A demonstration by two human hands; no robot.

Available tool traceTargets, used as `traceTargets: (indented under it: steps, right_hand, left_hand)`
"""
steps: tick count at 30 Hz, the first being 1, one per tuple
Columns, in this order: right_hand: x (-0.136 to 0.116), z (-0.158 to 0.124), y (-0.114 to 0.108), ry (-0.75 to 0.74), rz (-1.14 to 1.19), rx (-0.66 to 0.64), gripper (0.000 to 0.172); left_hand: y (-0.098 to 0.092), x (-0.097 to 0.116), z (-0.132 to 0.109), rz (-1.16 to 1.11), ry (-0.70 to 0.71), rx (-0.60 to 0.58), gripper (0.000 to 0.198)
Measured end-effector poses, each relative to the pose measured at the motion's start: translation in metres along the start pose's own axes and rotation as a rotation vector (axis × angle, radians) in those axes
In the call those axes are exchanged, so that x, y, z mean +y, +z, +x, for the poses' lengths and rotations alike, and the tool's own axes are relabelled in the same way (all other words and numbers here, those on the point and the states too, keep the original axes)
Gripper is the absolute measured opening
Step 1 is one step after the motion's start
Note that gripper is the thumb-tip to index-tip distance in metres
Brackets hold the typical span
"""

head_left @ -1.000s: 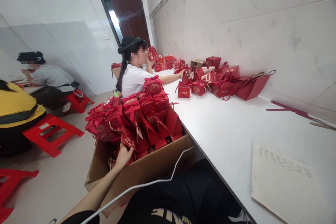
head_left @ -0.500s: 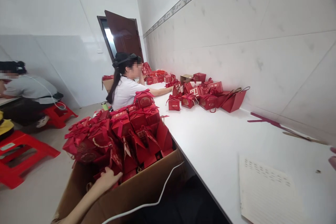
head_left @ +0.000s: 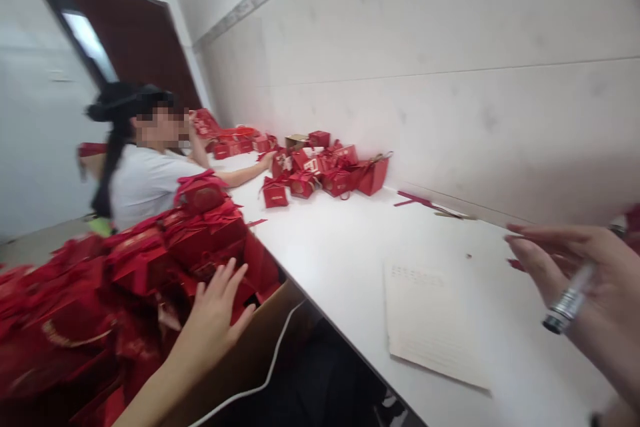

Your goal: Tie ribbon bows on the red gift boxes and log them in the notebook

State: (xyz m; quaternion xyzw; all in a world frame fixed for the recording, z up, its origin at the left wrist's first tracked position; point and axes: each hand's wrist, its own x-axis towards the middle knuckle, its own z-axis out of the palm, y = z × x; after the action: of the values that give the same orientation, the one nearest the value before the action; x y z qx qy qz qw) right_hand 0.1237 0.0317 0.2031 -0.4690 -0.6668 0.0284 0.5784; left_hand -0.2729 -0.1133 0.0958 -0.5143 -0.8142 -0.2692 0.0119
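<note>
My left hand (head_left: 215, 313) has its fingers spread above the red gift boxes (head_left: 145, 260) piled in a cardboard carton (head_left: 260, 340) beside the table. At the right, over the white table (head_left: 340, 260), my right hand (head_left: 585, 273) holds a pen (head_left: 570, 300) with a dark end across the palm. Its thumb and fingers point left. A notepad (head_left: 430, 327) with small marks near its top lies flat on the table, between my two hands.
A person in a white shirt (head_left: 150, 180) sits at the far left, one arm reaching to red boxes (head_left: 320, 170) along the wall. Dark red ribbon strips (head_left: 415, 199) lie by the wall. A white cable (head_left: 275, 353) crosses near the carton.
The view has turned right and nearer the table. My left hand has lifted from the carton's edge and spread its fingers. My right hand has come into view with the pen.
</note>
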Motion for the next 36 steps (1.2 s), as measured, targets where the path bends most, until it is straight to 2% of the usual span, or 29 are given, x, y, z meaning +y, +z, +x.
traceTargets:
  steps: [2,3,4,5,7,8,10,11,13,15,16,17,19,22,24,27,31,36]
  right_hand:
    - [-0.011,-0.001,-0.009,-0.009,-0.042,-0.004,0.031]
    - [-0.017,-0.002,-0.011,-0.04,-0.015,0.04,0.031]
    - [-0.021,-0.002,-0.011,-0.071,0.039,0.086,0.034]
    - [-0.024,-0.001,-0.011,-0.093,0.104,0.134,0.039]
    - [-0.026,0.0,-0.011,-0.102,0.232,0.208,0.05]
    - [-0.025,0.001,-0.011,-0.097,0.29,0.224,0.054]
    - [-0.016,0.003,-0.01,-0.078,0.37,0.212,0.058]
    - [-0.009,0.003,-0.008,-0.061,0.396,0.185,0.059]
    - [0.01,-0.001,-0.001,0.003,0.417,0.098,0.057]
    - [0.034,-0.01,0.013,0.126,0.431,-0.001,0.051]
    - [0.047,-0.016,0.022,0.226,0.441,-0.052,0.046]
    - [0.059,-0.022,0.032,0.35,0.461,-0.109,0.041]
    - [0.079,-0.035,0.052,0.597,0.492,-0.123,0.03]
    - [0.098,-0.051,0.078,0.702,0.484,-0.104,0.021]
    - [0.107,-0.058,0.09,0.719,0.468,-0.116,0.019]
    - [0.119,-0.065,0.099,0.772,0.443,-0.11,0.02]
    - [0.131,-0.07,0.103,0.851,0.379,-0.092,0.026]
    - [0.132,-0.071,0.102,0.864,0.322,-0.095,0.024]
  left_hand:
    - [0.003,0.015,0.01,-0.121,0.01,0.044,0.059]
    - [0.003,0.026,0.015,-0.194,0.026,-0.013,0.057]
    - [0.003,0.039,0.019,-0.271,0.073,-0.131,0.053]
    - [0.004,0.055,0.021,-0.342,0.153,-0.302,0.048]
    - [0.008,0.091,0.018,-0.419,0.379,-0.684,0.036]
    - [0.012,0.111,0.013,-0.44,0.515,-0.832,0.032]
    - [0.028,0.148,-0.004,-0.483,0.848,-1.017,0.032]
    - [0.039,0.165,-0.016,-0.496,1.046,-1.06,0.032]
    - [0.066,0.193,-0.04,-0.519,1.465,-1.066,0.028]
    - [0.097,0.214,-0.061,-0.53,1.753,-0.925,0.025]
    - [0.113,0.222,-0.07,-0.536,1.821,-0.821,0.025]
    - [0.127,0.228,-0.076,-0.538,1.859,-0.72,0.026]
    - [0.15,0.238,-0.081,-0.567,1.929,-0.572,0.028]
    - [0.166,0.243,-0.075,-0.641,2.0,-0.453,0.03]
    - [0.166,0.242,-0.066,-0.614,1.918,-0.383,0.033]
    - [0.162,0.24,-0.048,-0.422,1.699,-0.329,0.049]
    - [0.173,0.241,-0.02,-0.303,1.503,-0.351,0.064]
    - [0.186,0.238,-0.006,-0.239,1.425,-0.59,0.06]
